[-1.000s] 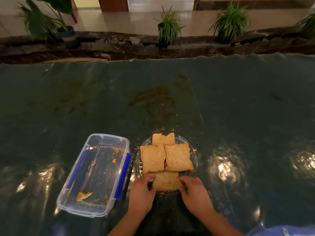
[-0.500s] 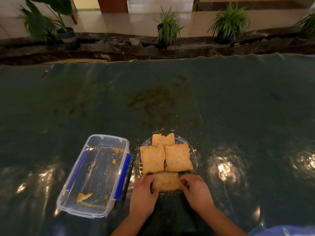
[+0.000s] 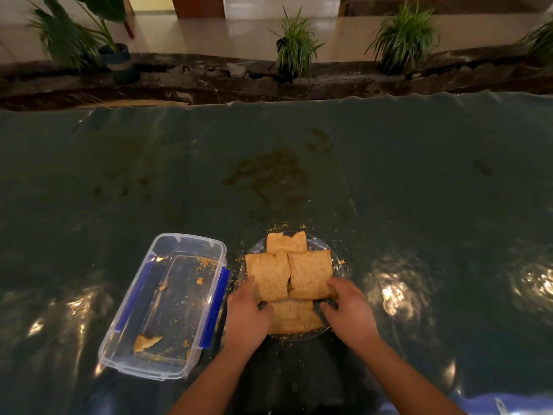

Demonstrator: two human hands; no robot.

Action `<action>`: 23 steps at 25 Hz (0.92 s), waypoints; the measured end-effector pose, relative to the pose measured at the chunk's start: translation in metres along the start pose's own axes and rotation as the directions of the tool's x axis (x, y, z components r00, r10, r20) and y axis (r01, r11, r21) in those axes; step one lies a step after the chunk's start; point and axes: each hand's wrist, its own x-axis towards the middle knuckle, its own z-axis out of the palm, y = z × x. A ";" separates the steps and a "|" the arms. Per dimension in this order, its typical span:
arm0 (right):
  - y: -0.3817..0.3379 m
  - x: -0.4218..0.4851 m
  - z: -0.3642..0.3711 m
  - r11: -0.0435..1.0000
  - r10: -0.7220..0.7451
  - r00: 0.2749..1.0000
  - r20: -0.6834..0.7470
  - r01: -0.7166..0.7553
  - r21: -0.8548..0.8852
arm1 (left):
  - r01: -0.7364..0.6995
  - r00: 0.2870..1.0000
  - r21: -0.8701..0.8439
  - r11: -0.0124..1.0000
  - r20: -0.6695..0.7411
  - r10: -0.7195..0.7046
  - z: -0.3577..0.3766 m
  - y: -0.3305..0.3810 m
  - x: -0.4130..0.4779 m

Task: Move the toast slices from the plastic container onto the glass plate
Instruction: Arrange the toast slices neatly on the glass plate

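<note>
Several toast slices lie on the round glass plate (image 3: 314,242): a far slice (image 3: 285,242), a left middle slice (image 3: 270,277), a right middle slice (image 3: 309,274) and a near slice (image 3: 294,317) partly under them. My left hand (image 3: 247,314) pinches the near left edge of the left middle slice. My right hand (image 3: 350,310) pinches the near right corner of the right middle slice. The clear plastic container (image 3: 185,238) with blue clips sits left of the plate and holds only crumbs and a broken toast piece (image 3: 146,342).
Everything rests on a dark green glossy table cover (image 3: 419,190) with a stain (image 3: 269,172) beyond the plate. Crumbs are scattered around the plate. Potted plants (image 3: 294,43) stand on a ledge past the table's far edge.
Both hands have moved forward from the near slice to the two middle slices, whose near edges they now grip. The container has not moved.
</note>
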 end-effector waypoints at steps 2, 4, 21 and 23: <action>0.001 0.003 0.001 1.000 0.028 1.000 0.013 -0.028 0.006 | 0.017 1.000 -0.017 1.000 0.008 -0.017 -0.003 0.001 0.004; 0.002 0.005 0.001 0.998 0.058 0.998 0.028 -0.058 0.028 | 0.021 1.000 -0.053 0.998 0.012 -0.021 -0.004 0.002 0.006; -0.001 0.030 -0.014 0.997 0.059 0.997 -0.050 -0.061 -0.036 | 0.043 0.998 -0.103 0.994 -0.040 -0.047 -0.017 0.010 0.022; 0.003 0.021 -0.012 0.997 0.033 0.996 -0.077 -0.038 -0.063 | 0.033 0.999 -0.101 0.994 -0.034 -0.037 -0.015 0.008 0.016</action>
